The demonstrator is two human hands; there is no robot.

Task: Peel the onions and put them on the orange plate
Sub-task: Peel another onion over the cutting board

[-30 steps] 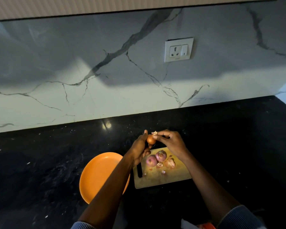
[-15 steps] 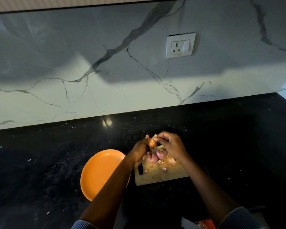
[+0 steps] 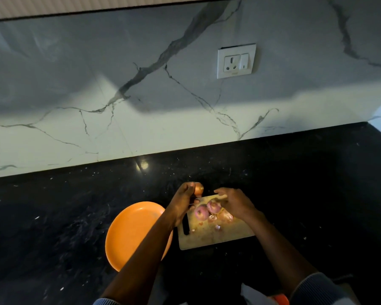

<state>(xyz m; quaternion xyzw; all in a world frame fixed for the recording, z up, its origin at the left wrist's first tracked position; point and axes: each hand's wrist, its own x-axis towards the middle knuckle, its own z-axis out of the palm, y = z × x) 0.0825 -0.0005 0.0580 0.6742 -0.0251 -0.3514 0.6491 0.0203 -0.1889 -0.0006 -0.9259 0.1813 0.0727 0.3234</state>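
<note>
Head view
Left hand: the left hand [image 3: 183,202] is raised above the far left corner of the cutting board, with its fingers wrapped around a small onion [image 3: 198,188] that still wears its brown skin.
Right hand: the right hand [image 3: 235,203] hovers over the far part of the cutting board, just beside the held onion but apart from it; fingers are curled loosely, and whether they pinch a scrap of skin cannot be told.
Cutting board: a wooden cutting board [image 3: 216,236] lies on the black worktop [image 3: 53,216] near its front edge, with a dark knife handle [image 3: 185,225] along its left side.
Onions on board: three purple onions [image 3: 211,211] sit close together on the far half of the board, with bits of peel beside them.
Orange plate: the orange plate [image 3: 132,232] rests on the worktop just left of the board, partly hidden by the left forearm; nothing shows on its visible surface.
Wall: a white socket [image 3: 236,60] is set in the marble backsplash [image 3: 141,84] beyond the worktop's far edge.
</note>
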